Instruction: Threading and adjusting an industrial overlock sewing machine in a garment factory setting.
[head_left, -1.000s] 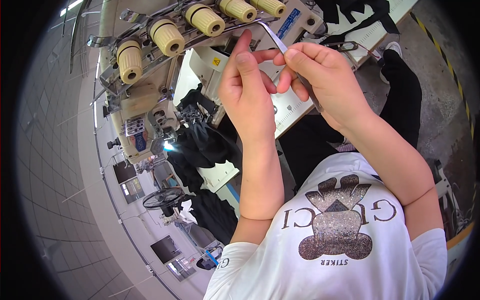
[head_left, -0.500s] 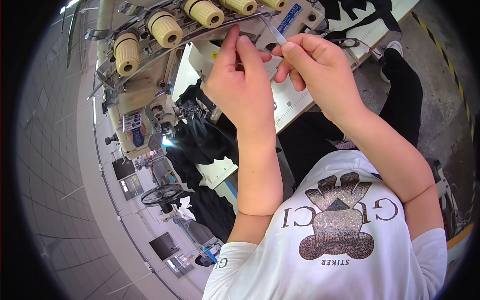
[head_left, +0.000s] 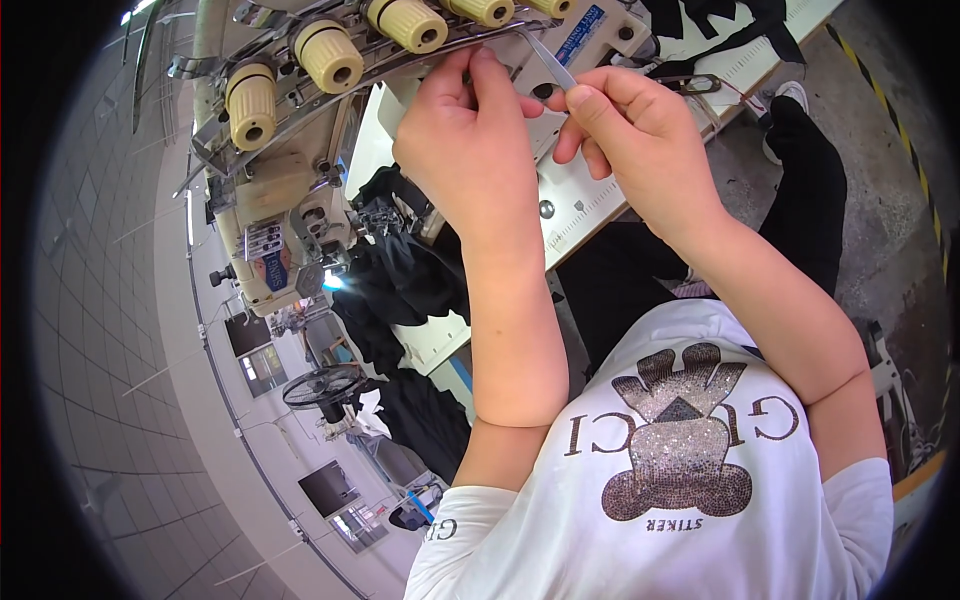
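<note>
A pair of silver tweezers (head_left: 551,66) is held between the thumb and fingers of my right hand (head_left: 640,130). The tips point up and left and reach the metal rail (head_left: 440,52) below the cream tension knobs (head_left: 412,24) of a sewing machine. Close to that rail, my left hand (head_left: 468,150) is closed, its thumb and index finger pressed together. Whatever is between those fingertips, perhaps thread, is too small to make out.
Black fabric (head_left: 400,280) lies at the machine's sewing head (head_left: 275,255), beside a small lit lamp. The white table (head_left: 580,205) has a ruled edge. Black cloth strips (head_left: 735,35) lie at its far right. A fan (head_left: 322,388) stands at the left.
My left thumb and index finger have come together from being apart, and that hand has shifted slightly left. My right hand and the tweezers have barely moved.
</note>
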